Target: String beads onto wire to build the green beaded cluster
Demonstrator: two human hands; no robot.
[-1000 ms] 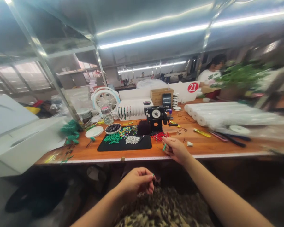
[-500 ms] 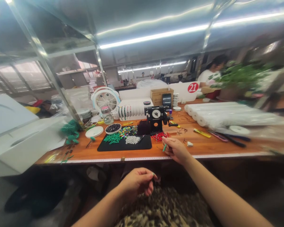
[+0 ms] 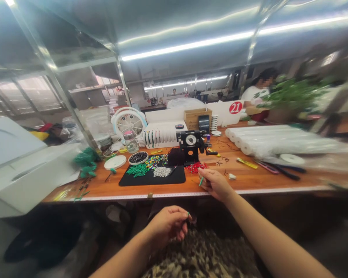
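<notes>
Green stick-like piece (image 3: 201,181): it is protruding downward from the fingers of the right hand (image 3: 217,183), whose thumb and forefinger are pressing together and seemingly pinching it over the front edge of the wooden workbench (image 3: 220,170). Taking that hand as the clock's centre, the left hand (image 3: 172,222) is hovering between seven and eight o'clock, in front of the bench, its thumb and forefinger pinching a small green tip (image 3: 188,214). Whether anything fine is joining the two hands is too small to tell.

At ten o'clock, red pieces (image 3: 193,167) are lying just beyond the right fingertips; contact is unclear. A black machine with a round dial (image 3: 190,140) is standing at eleven. At nine, a black mat (image 3: 153,181) is bearing a heap of green sticks (image 3: 137,170), silver beads (image 3: 162,172) and multicoloured beads (image 3: 156,160).

Judging from this pose, the step in hand is fingertip handling of small green parts, with both hands apart and each pinch closed. The next move is calling for a light, steady grip, since such slender pieces could easily be slipping or rolling away.
</notes>
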